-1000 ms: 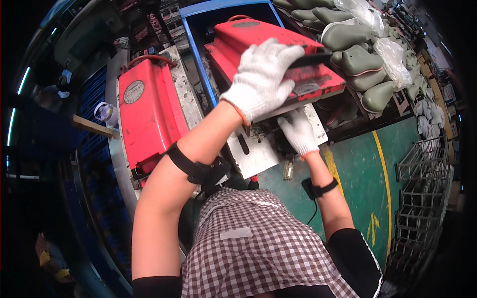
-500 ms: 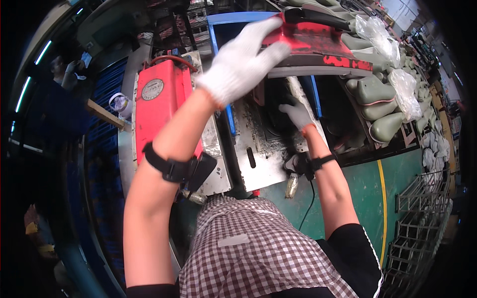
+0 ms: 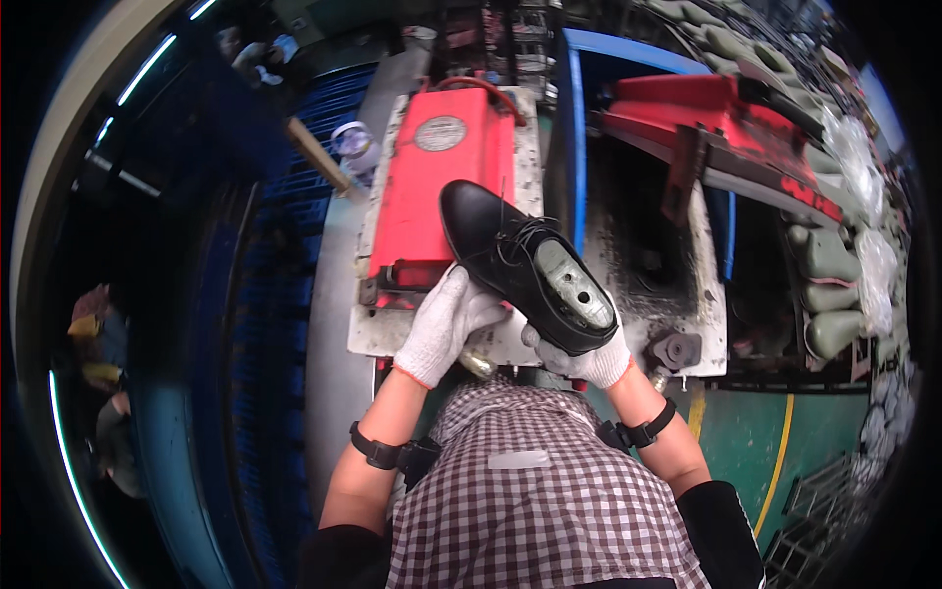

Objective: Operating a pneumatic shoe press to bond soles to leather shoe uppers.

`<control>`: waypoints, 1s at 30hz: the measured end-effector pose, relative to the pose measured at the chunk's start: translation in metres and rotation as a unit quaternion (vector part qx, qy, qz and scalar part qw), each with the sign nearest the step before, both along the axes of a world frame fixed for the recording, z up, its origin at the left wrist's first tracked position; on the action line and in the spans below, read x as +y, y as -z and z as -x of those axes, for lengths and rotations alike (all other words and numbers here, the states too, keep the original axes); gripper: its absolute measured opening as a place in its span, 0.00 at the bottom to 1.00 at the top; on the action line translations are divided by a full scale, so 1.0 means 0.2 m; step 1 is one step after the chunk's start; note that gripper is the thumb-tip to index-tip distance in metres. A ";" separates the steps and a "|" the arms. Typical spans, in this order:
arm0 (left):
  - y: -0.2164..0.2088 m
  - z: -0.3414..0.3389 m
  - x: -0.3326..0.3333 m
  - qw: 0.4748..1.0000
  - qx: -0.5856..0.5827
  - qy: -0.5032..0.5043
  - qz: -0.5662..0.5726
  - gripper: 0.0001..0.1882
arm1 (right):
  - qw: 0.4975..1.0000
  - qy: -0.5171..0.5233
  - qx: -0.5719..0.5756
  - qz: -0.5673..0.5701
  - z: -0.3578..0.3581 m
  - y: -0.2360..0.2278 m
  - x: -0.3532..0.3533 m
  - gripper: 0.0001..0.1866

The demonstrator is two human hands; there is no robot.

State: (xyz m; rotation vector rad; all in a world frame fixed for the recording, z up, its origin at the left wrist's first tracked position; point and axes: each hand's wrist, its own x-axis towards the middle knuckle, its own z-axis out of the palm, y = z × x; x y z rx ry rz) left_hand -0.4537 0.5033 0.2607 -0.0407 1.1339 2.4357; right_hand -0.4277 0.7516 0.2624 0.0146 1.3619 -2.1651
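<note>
A black lace-up dress shoe [image 3: 488, 236] with a pale green last [image 3: 572, 283] inside it is held in front of my apron, toe pointing up and to the left. My left hand [image 3: 440, 329], in a white knit glove, supports it along the side near the forefoot, with its fingers partly behind the shoe. Around the heel, my gloved right hand [image 3: 593, 361] is closed from below. Behind the toe lies the red cover [image 3: 442, 187] of the left machine, lowered. To the right, another red cover [image 3: 677, 113] is raised over a dark, worn machine bed [image 3: 648, 236].
Blue frame panels [image 3: 577, 147] edge the right machine. At the far right, several green lasts [image 3: 832, 253] are stacked with clear plastic bags [image 3: 873, 275]. A wire rack [image 3: 814, 510] stands on the green floor. A person [image 3: 257, 61] is at the far left.
Both hands have drawn back from the right machine, my left from its raised cover and my right from its bed. They now hold the black shoe together. The view has swung left.
</note>
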 end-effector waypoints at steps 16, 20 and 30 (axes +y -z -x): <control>-0.18 -0.38 -0.55 0.936 0.026 -0.302 0.177 0.20 | 0.747 -0.267 -0.339 0.506 0.06 0.01 -0.78 0.44; -0.19 -0.45 -0.57 0.935 0.004 -0.302 0.185 0.20 | 0.744 -0.294 -0.342 0.493 0.04 0.04 -0.81 0.42; -0.15 -0.49 -0.61 0.915 -0.029 -0.333 0.225 0.23 | 0.746 -0.264 -0.371 0.486 0.00 0.07 -0.85 0.39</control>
